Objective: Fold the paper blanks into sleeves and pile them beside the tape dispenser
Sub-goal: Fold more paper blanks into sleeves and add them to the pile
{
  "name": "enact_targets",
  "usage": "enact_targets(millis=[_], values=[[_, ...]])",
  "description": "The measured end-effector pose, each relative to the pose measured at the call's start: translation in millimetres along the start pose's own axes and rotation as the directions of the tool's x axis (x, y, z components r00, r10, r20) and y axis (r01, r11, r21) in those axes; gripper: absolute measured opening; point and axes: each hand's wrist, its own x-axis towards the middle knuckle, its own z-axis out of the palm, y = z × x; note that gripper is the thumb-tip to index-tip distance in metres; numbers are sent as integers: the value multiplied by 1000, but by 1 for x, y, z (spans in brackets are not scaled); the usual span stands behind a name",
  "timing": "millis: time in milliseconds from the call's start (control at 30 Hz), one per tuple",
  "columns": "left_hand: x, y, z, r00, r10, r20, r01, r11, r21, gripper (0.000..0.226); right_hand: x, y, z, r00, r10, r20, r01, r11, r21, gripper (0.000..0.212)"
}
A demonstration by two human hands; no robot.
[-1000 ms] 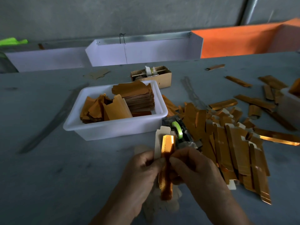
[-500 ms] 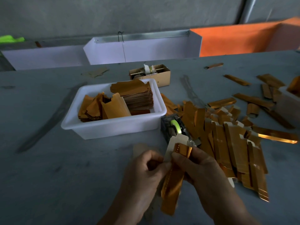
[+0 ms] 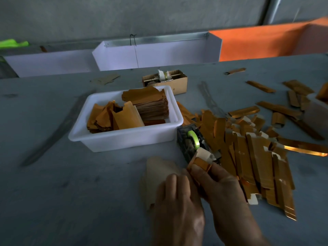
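Note:
A folded gold paper sleeve point(image 3: 200, 163) lies low between my hands, its top end against the front of the dark tape dispenser point(image 3: 190, 142) with its green roll. My right hand point(image 3: 223, 189) grips the sleeve, thumb on top. My left hand point(image 3: 179, 197) lies over the sleeve's lower part, fingers fairly straight. A pile of folded gold sleeves point(image 3: 252, 160) spreads right of the dispenser. Flat blanks point(image 3: 147, 105) are stacked in the white tub point(image 3: 124, 139). Pale blanks point(image 3: 159, 171) lie on the table under my left hand.
A small cardboard box point(image 3: 170, 80) stands behind the tub. Loose gold sleeves point(image 3: 276, 107) are scattered far right beside another white tub edge point(image 3: 319, 103). White trays point(image 3: 156, 52) and an orange board point(image 3: 266, 39) line the back.
The sleeve has gone from upright to flat and forward, its top now at the tape dispenser. Both hands moved down and forward with it.

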Motion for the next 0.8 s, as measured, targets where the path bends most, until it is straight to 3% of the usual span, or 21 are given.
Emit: enact_targets(millis=[133, 200, 267, 333, 400, 467, 533, 667, 800], values=[[-3, 4, -8, 947, 48, 317, 19, 979, -205, 34, -1, 7, -1, 1000, 20, -17, -23, 986, -166, 17], [2, 3, -11, 950, -36, 311, 106, 971, -212, 32, 0, 9, -1, 998, 25, -49, -33, 984, -174, 4], [3, -9, -8, 968, -15, 249, 104, 932, -347, 40, -1, 7, -2, 998, 62, -27, -63, 996, -69, 10], [2, -20, -12, 968, -149, 203, 242, 777, -581, 19, -1, 4, -2, 996, 80, 33, -82, 996, 38, 20], [4, -29, -8, 864, -315, 393, 502, 468, -728, 15, -2, 2, -2, 996, 69, 57, -72, 995, 62, 23], [6, -35, -6, 730, -249, 637, 683, 219, -697, 15, 0, 1, -3, 996, 88, 36, -90, 994, 67, 23], [10, -36, -10, 670, -173, 722, 739, 56, -672, 20, 0, -1, -6, 996, 92, 24, -92, 995, 31, 31], [14, -32, -8, 676, -262, 688, 695, -81, -714, 18, 3, -15, -16, 996, -81, 27, 84, 976, -202, 32], [22, -34, -3, 662, -385, 643, 656, -118, -746, 16, 24, -29, -45, 957, -278, -83, 205, 850, -485, 7]])
